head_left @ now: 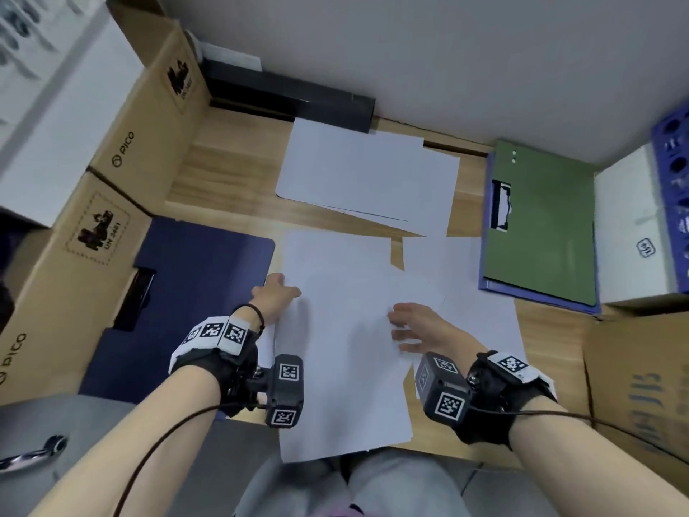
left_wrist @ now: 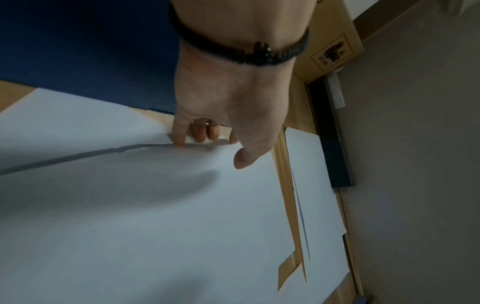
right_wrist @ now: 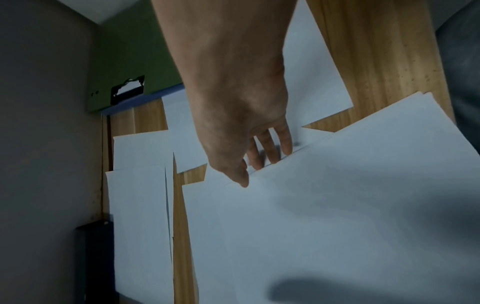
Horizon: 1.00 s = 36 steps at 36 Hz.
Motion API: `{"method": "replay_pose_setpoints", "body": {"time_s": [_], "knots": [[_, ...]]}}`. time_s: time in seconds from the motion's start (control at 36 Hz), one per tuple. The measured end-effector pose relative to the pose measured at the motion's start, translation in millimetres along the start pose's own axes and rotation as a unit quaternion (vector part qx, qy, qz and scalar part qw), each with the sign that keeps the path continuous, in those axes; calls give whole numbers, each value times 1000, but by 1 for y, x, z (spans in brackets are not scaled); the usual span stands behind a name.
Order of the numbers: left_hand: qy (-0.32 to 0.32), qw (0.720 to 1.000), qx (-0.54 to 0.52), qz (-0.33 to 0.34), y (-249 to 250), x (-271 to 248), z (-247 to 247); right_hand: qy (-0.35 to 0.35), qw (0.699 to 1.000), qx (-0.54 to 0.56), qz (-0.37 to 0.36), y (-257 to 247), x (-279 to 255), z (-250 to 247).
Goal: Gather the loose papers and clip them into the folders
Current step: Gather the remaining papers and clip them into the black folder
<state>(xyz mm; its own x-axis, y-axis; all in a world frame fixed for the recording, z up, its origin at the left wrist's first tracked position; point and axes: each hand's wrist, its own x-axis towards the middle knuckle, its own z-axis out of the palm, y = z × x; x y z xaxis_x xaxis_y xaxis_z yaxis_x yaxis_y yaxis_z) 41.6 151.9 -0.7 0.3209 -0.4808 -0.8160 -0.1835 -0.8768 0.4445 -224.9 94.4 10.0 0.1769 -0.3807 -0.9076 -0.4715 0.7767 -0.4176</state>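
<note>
Wooden surface (head_left: 223, 169), boxed in by cardboard boxes (head_left: 112, 151) on your left and a wall behind.

Two folders lie open on it: blue folder (head_left: 194, 292) at your left, green folder (head_left: 540, 218) at far right, its black clip (head_left: 500, 208) on the left edge. Neither holds any paper yet.

Loose sheets in three groups. Near stack (head_left: 343, 348) straight in front of you, its near edge hanging off the surface over your lap. Far sheets (head_left: 365, 173) fanned out toward the wall. Right sheets (head_left: 466, 285) partly tucked beneath the near stack.

Your left hand (head_left: 277, 294) pinches the near stack's left edge, fingers (left_wrist: 200, 131) curled under, thumb on top. Your right hand (head_left: 417, 326) works at the stack's right edge, thumb on top of it, fingers (right_wrist: 270, 148) spread out straight onto the sheet beyond; not a closed grip.

Risks, as I judge them:
- The stack is uneven. Lift now and lower sheets could slide out.
- The overhang means a careless pull toward you could drop sheets into your lap.
- The right sheets overlap the stack; dragging may crease them or carry only some along.
- Far sheets are easy to forget before clipping.
</note>
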Motion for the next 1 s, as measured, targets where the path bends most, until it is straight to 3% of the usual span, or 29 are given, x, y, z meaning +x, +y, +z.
{"method": "replay_pose_setpoints", "body": {"time_s": [0.17, 0.31, 0.42, 0.58, 0.75, 1.0], "knots": [[-37, 992, -122, 22, 5, -7, 5, 44, 999, -29, 2, 2, 3, 6], [-67, 986, -149, 32, 7, -9, 17, 68, 998, 4, 16, 6, 8, 3], [-19, 992, -107, 66, 16, -4, 25, 118, 992, 50, 1, 6, 9, -10], [118, 990, 30, 74, 13, 7, 22, 185, 980, 75, 9, 8, 15, -46], [71, 996, 34, 48, 15, 1, 32, 154, 987, 41, 19, 8, 21, -64], [70, 994, 79, 20, 22, -1, 55, 93, 991, 101, 4, 6, 21, -67]]}}
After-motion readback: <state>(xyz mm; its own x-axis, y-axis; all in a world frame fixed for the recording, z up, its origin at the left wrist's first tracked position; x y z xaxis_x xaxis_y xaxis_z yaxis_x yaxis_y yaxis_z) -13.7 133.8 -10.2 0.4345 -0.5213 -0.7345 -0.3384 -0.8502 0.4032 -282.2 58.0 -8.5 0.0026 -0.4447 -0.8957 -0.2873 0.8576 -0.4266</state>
